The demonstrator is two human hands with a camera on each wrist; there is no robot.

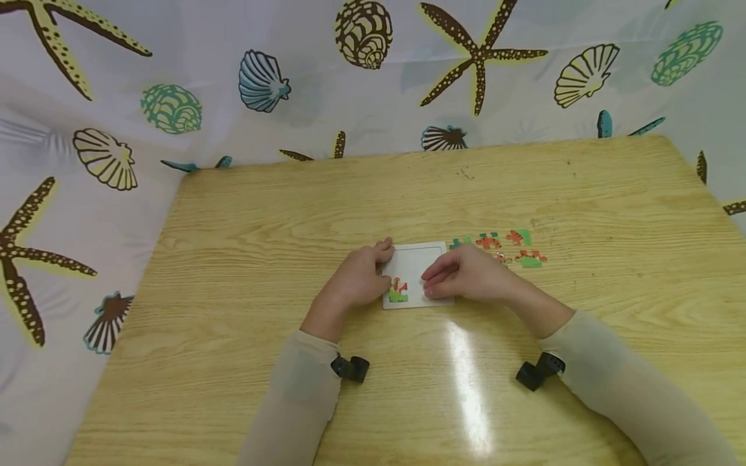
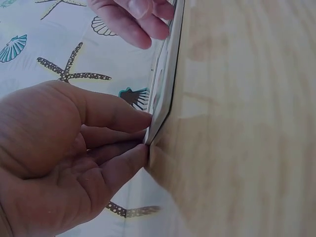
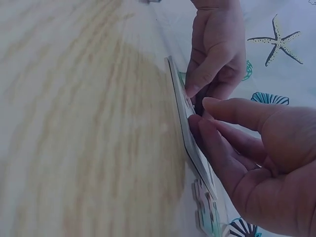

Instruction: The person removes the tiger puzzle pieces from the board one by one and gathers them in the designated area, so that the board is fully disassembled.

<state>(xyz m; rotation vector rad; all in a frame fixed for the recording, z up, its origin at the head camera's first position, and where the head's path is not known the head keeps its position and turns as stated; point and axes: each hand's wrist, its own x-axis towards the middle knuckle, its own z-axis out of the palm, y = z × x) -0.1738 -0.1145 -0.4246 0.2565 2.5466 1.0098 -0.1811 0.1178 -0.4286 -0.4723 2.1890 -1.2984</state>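
A white puzzle board [image 1: 416, 262] with a thin printed outline lies flat on the table. One green-and-red puzzle piece [image 1: 399, 291] sits in its lower left corner. My left hand [image 1: 361, 275] holds the board by its left edge, thumb and fingertips right at the rim in the left wrist view. Over the board's right half, my right hand [image 1: 466, 275] has its thumb and fingers drawn close together just above the surface. I cannot tell whether a piece is between those fingertips. In the right wrist view both hands [image 3: 217, 54] work close together at the board.
Several loose puzzle pieces [image 1: 517, 237] in red and green lie right of the board, some partly covered by the right hand. The wooden table [image 1: 262, 226] ends at the back against a cloth [image 1: 373, 110] printed with shells and starfish. Light reflects off the tabletop near the front.
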